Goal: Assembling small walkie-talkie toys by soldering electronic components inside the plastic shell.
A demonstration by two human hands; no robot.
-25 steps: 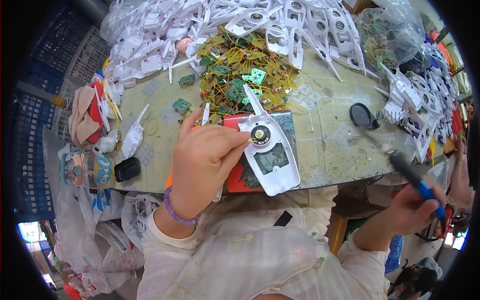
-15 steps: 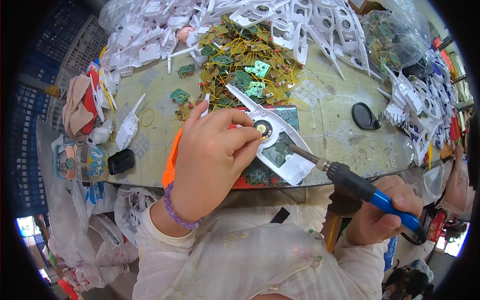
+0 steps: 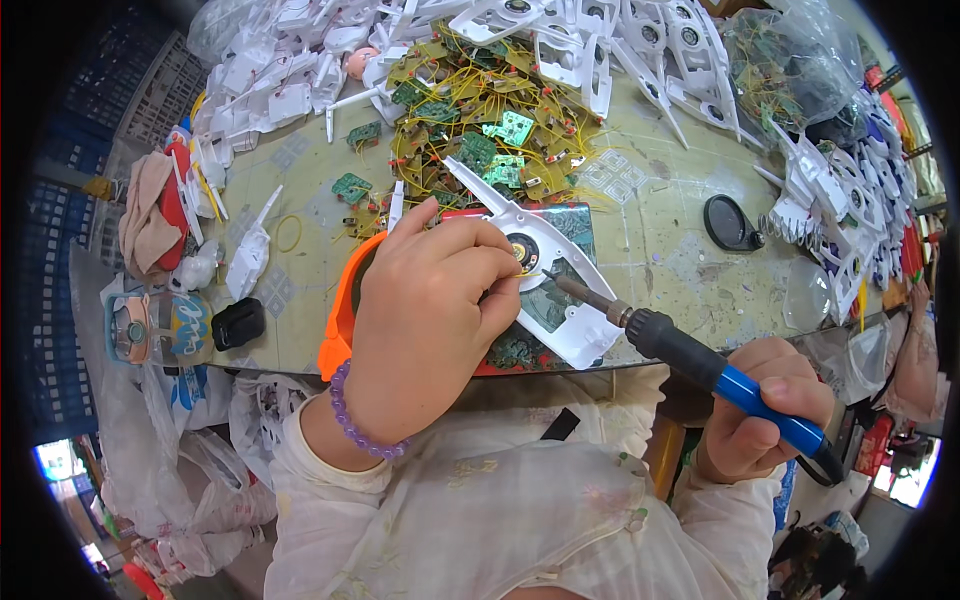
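Observation:
A white plastic housing (image 3: 588, 338) with a long narrow arm lies at the table's near edge, and a small round black speaker (image 3: 524, 248) sits in it. My left hand (image 3: 430, 300), wearing a purple bead bracelet, is closed in a pinch beside the speaker, on a thin yellow wire (image 3: 531, 274). My right hand (image 3: 765, 415) grips the blue handle of a soldering iron (image 3: 655, 335). The iron's tip hovers over the housing, near the wire's end; whether they touch I cannot tell. Under my left hand lies an orange object (image 3: 342, 320), partly covered.
Beyond the housing lies a heap of green circuit boards (image 3: 475, 150) with yellow wires. White plastic parts (image 3: 270, 80) pile up at the back and right. A black round dish (image 3: 728, 222) stands on the right; a black case (image 3: 238, 322) and a bottle (image 3: 160, 325) on the left.
The soldering iron has moved left, its tip now closer to the speaker and the yellow wire. My left hand has kept its pinch, and more of the orange object shows.

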